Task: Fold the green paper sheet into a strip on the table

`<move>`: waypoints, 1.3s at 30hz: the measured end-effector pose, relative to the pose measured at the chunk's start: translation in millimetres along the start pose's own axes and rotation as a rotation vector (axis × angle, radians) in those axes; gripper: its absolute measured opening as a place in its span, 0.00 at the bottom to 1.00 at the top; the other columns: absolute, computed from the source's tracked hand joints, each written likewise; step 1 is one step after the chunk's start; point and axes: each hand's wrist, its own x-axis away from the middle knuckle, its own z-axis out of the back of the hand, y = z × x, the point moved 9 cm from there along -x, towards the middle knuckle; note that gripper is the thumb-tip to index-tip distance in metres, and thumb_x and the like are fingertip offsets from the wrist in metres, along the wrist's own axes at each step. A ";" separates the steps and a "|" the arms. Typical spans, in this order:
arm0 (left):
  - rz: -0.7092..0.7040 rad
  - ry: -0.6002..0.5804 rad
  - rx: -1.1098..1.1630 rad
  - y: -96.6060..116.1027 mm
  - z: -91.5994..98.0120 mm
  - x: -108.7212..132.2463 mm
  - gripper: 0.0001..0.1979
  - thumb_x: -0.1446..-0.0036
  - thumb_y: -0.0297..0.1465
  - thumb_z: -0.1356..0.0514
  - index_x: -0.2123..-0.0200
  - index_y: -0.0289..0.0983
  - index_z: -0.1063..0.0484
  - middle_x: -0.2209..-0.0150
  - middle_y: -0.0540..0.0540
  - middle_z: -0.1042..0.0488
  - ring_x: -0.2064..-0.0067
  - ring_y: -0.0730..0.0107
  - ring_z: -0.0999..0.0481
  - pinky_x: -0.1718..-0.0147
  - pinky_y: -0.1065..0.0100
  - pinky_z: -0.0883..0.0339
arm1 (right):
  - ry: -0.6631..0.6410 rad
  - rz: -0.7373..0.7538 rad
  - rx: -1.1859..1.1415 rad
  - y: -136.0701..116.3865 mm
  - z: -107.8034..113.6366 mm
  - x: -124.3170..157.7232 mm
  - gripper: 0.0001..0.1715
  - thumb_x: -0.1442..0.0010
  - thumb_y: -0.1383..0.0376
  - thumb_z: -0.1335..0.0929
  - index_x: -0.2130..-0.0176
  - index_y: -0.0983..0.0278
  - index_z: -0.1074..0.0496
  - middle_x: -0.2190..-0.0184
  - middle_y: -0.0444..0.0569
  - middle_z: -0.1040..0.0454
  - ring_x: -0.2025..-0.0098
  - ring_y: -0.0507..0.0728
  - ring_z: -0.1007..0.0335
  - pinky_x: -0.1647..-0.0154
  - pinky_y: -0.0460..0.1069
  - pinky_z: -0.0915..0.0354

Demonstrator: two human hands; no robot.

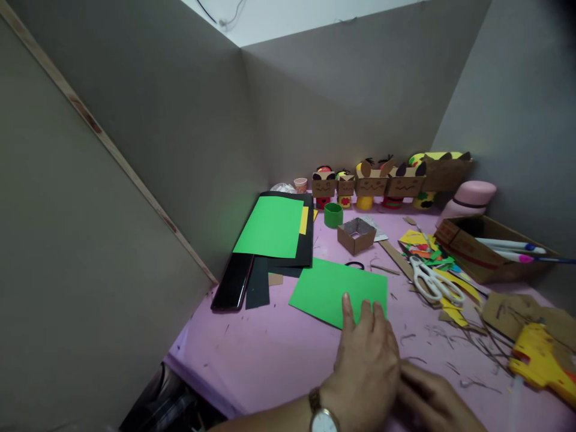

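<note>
- While the left hand (366, 354) lies flat, fingers together and holding nothing, on the near edge of the green sheet (335, 288), that sheet rests loose on the pink table (270, 354) near its middle; a sideways push could slide it rather than pin it, I judge.
- Right hand (434, 402) sits low, just beside and partly under the left one; blur hides its fingers, so I cannot tell whether it grips anything.
- Because the sheet is thin, pressure from the fingertips alone may crease or buckle the near corner.
- Scissors (434, 282) lie just right of the sheet, on paper scraps (427, 249); a sweep of the hand that way could knock them or scatter the scraps.
- Yellow glue gun (540, 360) lies at the far right, near the right forearm's path; a brush against it could drag it along. Whether it is hot cannot be seen.
- Small black ring (355, 265) touches the sheet's far edge and could be shoved along if the sheet moves away.
- Behind stand a small cardboard frame (355, 234), a green cup (333, 215), a second green sheet on a black paper stack (272, 228), and a row of cardboard figures (373, 183) by the wall.
- Cardboard box (486, 252) with pens sits right, well apart from both hands.
</note>
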 end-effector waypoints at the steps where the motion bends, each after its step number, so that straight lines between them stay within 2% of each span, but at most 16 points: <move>1: -0.007 0.013 -0.007 1.6 1.4 0.5 0.20 0.36 0.29 0.57 0.49 0.26 0.33 0.46 0.35 0.31 0.44 0.49 0.37 0.45 0.39 0.53 | 0.064 -0.044 -0.062 6.3 10.1 -1.8 0.15 0.43 0.53 0.35 0.66 0.60 0.26 0.77 0.45 0.27 0.72 0.57 0.32 0.69 0.48 0.33; 3: -0.022 0.040 -0.025 5.9 3.6 1.2 0.21 0.35 0.30 0.59 0.47 0.28 0.34 0.45 0.37 0.32 0.43 0.50 0.38 0.46 0.40 0.52 | 0.174 -0.100 -0.177 14.0 26.9 -4.9 0.18 0.42 0.50 0.36 0.63 0.60 0.26 0.79 0.44 0.29 0.74 0.56 0.33 0.72 0.48 0.34; 6: -0.034 0.073 -0.061 12.1 4.5 2.4 0.21 0.35 0.29 0.60 0.47 0.29 0.35 0.44 0.38 0.32 0.43 0.51 0.39 0.45 0.42 0.56 | 0.247 -0.080 -0.243 9.7 37.2 -9.4 0.17 0.47 0.50 0.32 0.69 0.61 0.26 0.80 0.42 0.31 0.75 0.54 0.36 0.73 0.46 0.36; 11: -0.050 0.103 -0.112 16.9 5.1 6.8 0.22 0.35 0.29 0.61 0.45 0.29 0.36 0.44 0.39 0.32 0.42 0.52 0.39 0.45 0.42 0.60 | 0.225 -0.098 -0.294 6.3 32.7 -11.3 0.18 0.48 0.48 0.31 0.73 0.61 0.28 0.81 0.41 0.31 0.75 0.53 0.37 0.73 0.45 0.38; 17: -0.170 0.180 -0.070 24.9 -1.8 14.8 0.19 0.35 0.29 0.58 0.48 0.29 0.34 0.48 0.41 0.27 0.48 0.58 0.32 0.45 0.48 0.50 | 0.227 -0.087 -0.311 6.3 23.3 -10.9 0.19 0.52 0.48 0.30 0.72 0.61 0.29 0.81 0.39 0.34 0.74 0.53 0.39 0.72 0.45 0.39; 20: -0.172 0.303 0.146 7.3 -4.3 26.8 0.16 0.35 0.30 0.56 0.55 0.35 0.29 0.56 0.47 0.22 0.57 0.69 0.25 0.44 0.54 0.46 | 0.186 -0.124 -0.309 17.2 13.4 -11.4 0.22 0.47 0.48 0.32 0.78 0.63 0.34 0.85 0.38 0.37 0.80 0.50 0.42 0.79 0.44 0.44; 22: -0.038 0.347 0.333 -27.5 -7.2 36.3 0.16 0.36 0.30 0.52 0.71 0.39 0.27 0.66 0.52 0.20 0.66 0.73 0.23 0.45 0.52 0.42 | 0.243 -0.180 -0.318 30.1 17.1 -10.6 0.25 0.46 0.47 0.34 0.80 0.63 0.37 0.87 0.37 0.39 0.84 0.48 0.45 0.83 0.44 0.48; 23: 0.068 0.285 0.374 -48.2 -15.1 39.6 0.14 0.38 0.31 0.50 0.72 0.39 0.28 0.65 0.51 0.20 0.65 0.69 0.22 0.47 0.47 0.41 | 0.306 -0.198 -0.338 35.4 23.2 -10.2 0.24 0.46 0.47 0.34 0.78 0.63 0.36 0.87 0.38 0.37 0.84 0.48 0.44 0.83 0.44 0.48; 25: 0.244 0.087 0.364 -83.2 -35.1 46.7 0.09 0.42 0.31 0.45 0.74 0.39 0.28 0.61 0.45 0.20 0.59 0.60 0.22 0.50 0.39 0.40 | 0.428 -0.221 -0.416 42.5 35.0 -10.9 0.23 0.50 0.47 0.32 0.66 0.63 0.33 0.78 0.42 0.29 0.79 0.51 0.35 0.83 0.43 0.46; 26: 0.285 -0.002 0.338 -94.7 -43.6 49.7 0.09 0.44 0.31 0.43 0.74 0.38 0.28 0.56 0.42 0.21 0.53 0.55 0.24 0.49 0.38 0.41 | 0.456 -0.224 -0.454 43.2 37.8 -13.5 0.27 0.51 0.48 0.30 0.59 0.63 0.35 0.72 0.45 0.27 0.76 0.52 0.32 0.83 0.44 0.44; 27: 0.291 -0.065 0.313 -101.2 -50.4 51.3 0.06 0.45 0.32 0.43 0.69 0.37 0.27 0.51 0.39 0.24 0.49 0.52 0.28 0.49 0.38 0.41 | 0.457 -0.226 -0.477 42.4 38.0 -17.8 0.32 0.52 0.49 0.30 0.54 0.62 0.38 0.67 0.47 0.27 0.74 0.53 0.30 0.84 0.44 0.43; 28: 0.276 -0.104 0.291 -103.8 -56.4 51.3 0.09 0.46 0.31 0.42 0.61 0.37 0.27 0.46 0.37 0.29 0.45 0.50 0.31 0.48 0.38 0.41 | 0.437 -0.226 -0.486 40.5 35.5 -23.2 0.35 0.52 0.50 0.30 0.51 0.62 0.42 0.64 0.48 0.28 0.74 0.53 0.29 0.85 0.44 0.43; 30: 0.211 -0.135 0.255 -99.7 -68.0 47.3 0.25 0.47 0.28 0.42 0.44 0.37 0.38 0.39 0.36 0.39 0.40 0.50 0.39 0.48 0.39 0.41 | 0.381 -0.224 -0.471 36.2 25.7 -33.9 0.37 0.51 0.50 0.31 0.48 0.61 0.47 0.63 0.48 0.29 0.77 0.53 0.30 0.87 0.43 0.45; 32: 0.145 -0.125 0.209 -91.8 -79.1 40.6 0.32 0.47 0.26 0.44 0.39 0.38 0.47 0.38 0.38 0.43 0.38 0.51 0.42 0.48 0.39 0.40 | 0.354 -0.211 -0.453 34.0 13.6 -40.0 0.37 0.51 0.49 0.32 0.49 0.61 0.47 0.65 0.48 0.29 0.79 0.52 0.31 0.88 0.43 0.46; 36: 0.003 0.010 0.077 -83.2 -84.4 26.3 0.24 0.47 0.24 0.44 0.45 0.36 0.37 0.45 0.38 0.30 0.46 0.50 0.30 0.54 0.48 0.30 | 0.317 -0.151 -0.358 33.1 -8.3 -35.6 0.28 0.52 0.49 0.32 0.55 0.59 0.37 0.67 0.48 0.26 0.72 0.56 0.27 0.80 0.46 0.36; 39: -0.114 0.158 0.039 -81.9 -73.3 24.4 0.18 0.47 0.20 0.47 0.54 0.36 0.29 0.53 0.41 0.22 0.53 0.54 0.23 0.60 0.56 0.25 | 0.295 -0.130 -0.237 31.8 -3.2 -25.0 0.24 0.54 0.50 0.30 0.58 0.55 0.29 0.61 0.49 0.24 0.57 0.63 0.27 0.62 0.55 0.30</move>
